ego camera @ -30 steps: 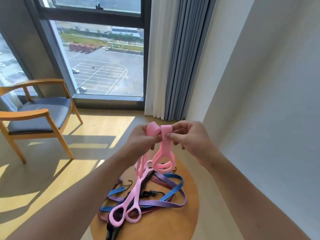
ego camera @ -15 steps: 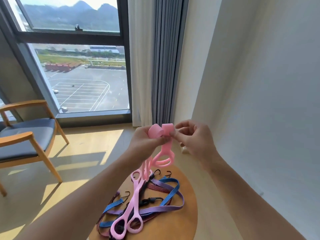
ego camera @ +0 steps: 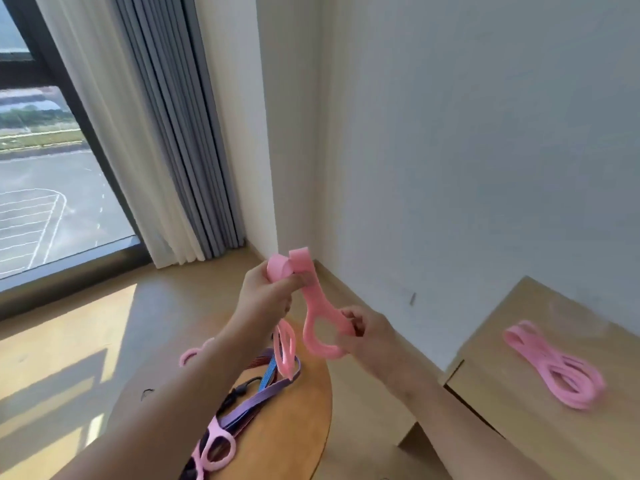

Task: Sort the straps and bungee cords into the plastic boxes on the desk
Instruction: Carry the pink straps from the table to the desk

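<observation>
A pink rubber strap (ego camera: 313, 306) with ring-shaped ends hangs in the air between my hands. My left hand (ego camera: 265, 294) pinches its folded top, and my right hand (ego camera: 363, 332) grips the ring end lower down. Below them, a round wooden table (ego camera: 294, 420) carries a heap of purple and blue bungee cords (ego camera: 258, 398) with black hooks, plus more pink straps (ego camera: 214, 448). At the right, a folded pink strap (ego camera: 554, 365) lies on a wooden desk (ego camera: 502, 375). No plastic box shows in view.
A white wall runs close behind the table and desk. Grey and white curtains (ego camera: 162, 140) hang by a large window at the left. Sunlit wooden floor (ego camera: 69, 341) spreads to the left of the round table.
The view has swung right, bringing the desk and its pink strap into sight and losing the chair. My right hand has dropped from the strap's top fold to its ring end.
</observation>
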The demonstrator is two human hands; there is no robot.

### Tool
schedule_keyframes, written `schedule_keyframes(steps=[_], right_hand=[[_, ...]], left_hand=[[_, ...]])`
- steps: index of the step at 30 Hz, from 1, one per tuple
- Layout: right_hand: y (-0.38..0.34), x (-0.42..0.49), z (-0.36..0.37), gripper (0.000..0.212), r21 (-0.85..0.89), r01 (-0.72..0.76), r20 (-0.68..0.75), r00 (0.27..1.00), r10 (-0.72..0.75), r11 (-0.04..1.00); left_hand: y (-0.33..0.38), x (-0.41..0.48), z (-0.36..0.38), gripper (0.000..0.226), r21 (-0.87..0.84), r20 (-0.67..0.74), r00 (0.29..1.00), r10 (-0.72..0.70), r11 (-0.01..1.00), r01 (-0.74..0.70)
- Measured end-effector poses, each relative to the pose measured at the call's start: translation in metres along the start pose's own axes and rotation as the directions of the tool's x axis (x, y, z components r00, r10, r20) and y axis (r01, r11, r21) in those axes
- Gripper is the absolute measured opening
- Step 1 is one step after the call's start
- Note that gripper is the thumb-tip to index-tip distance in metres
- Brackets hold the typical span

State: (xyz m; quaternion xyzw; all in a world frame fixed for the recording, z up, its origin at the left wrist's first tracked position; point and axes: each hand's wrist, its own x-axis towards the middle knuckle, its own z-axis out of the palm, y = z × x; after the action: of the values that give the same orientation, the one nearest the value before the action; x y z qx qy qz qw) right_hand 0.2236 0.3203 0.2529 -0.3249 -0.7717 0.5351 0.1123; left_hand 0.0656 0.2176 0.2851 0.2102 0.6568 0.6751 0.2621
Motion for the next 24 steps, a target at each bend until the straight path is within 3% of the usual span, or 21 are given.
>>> schedule_keyframes(steps=[8,15,20,24], right_hand=[[0.067,-0.031,-0.090,0.027,0.163,-0.104,-0.284,0.947,0.147,0.981],[0.145,-0.065,-0.181,0.029,0.354,-0.191,-0.457,0.819,0.347,0.916],[0.207,-0.083,-0.234,0.040,0.383,-0.293,-0.525,0.711,0.467,0.876],[0.250,-0.087,-0.267,0.028,0.442,-0.324,-0.557,0.632,0.538,0.837]], left_hand=[[-0.038,0.018,0.100,0.014,0.085,0.123,0.988,-0.089,0.993,0.079],[-0.076,0.018,0.218,0.016,0.324,0.298,0.932,-0.204,0.940,0.102],[-0.104,0.013,0.300,0.014,0.447,0.396,0.870,-0.296,0.889,0.099],[-0.124,0.016,0.355,0.014,0.513,0.410,0.837,-0.363,0.850,0.118]])
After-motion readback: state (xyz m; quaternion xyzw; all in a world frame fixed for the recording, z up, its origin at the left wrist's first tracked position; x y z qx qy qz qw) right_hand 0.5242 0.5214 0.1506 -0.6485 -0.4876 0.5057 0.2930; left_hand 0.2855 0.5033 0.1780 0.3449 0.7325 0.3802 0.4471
